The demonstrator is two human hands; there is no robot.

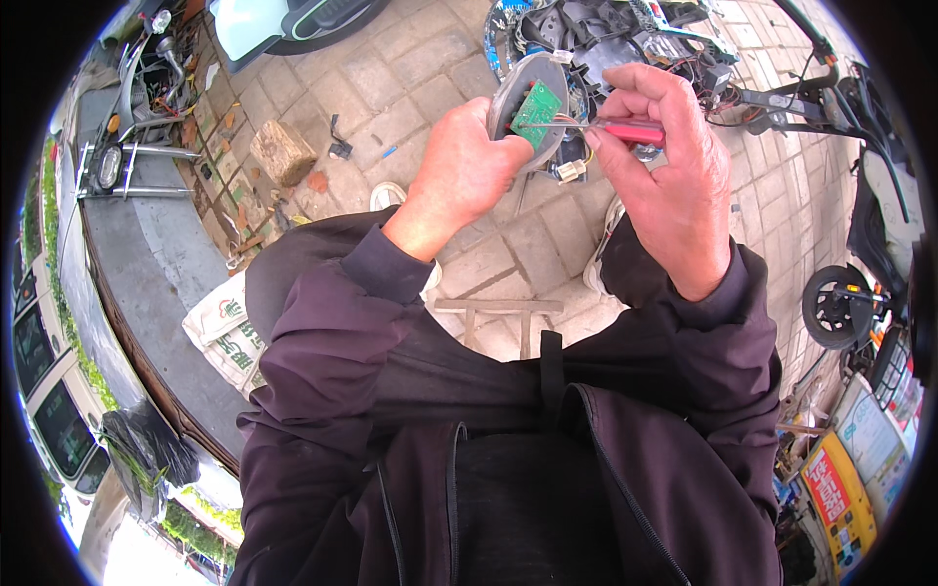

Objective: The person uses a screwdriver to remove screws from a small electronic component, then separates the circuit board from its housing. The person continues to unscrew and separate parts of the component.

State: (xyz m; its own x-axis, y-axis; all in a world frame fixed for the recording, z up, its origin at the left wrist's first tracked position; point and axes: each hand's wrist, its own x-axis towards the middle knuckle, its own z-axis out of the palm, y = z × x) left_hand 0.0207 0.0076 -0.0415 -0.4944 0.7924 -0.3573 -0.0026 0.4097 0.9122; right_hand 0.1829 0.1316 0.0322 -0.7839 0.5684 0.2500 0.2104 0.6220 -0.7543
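Note:
My left hand is closed around a grey, rounded housing, its thumb resting by a green circuit board that sits in the housing. Between the fingers and thumb of my right hand is a screwdriver with a red handle. Its thin metal shaft points left, and the tip meets the lower part of the board or lies just over it. Wires with a white connector hang below the housing.
A stripped scooter with black parts and wiring stands beyond my hands. A wooden block and small scraps lie on the paving at left. Another scooter wheel is at right. A white printed bag lies beside my left leg.

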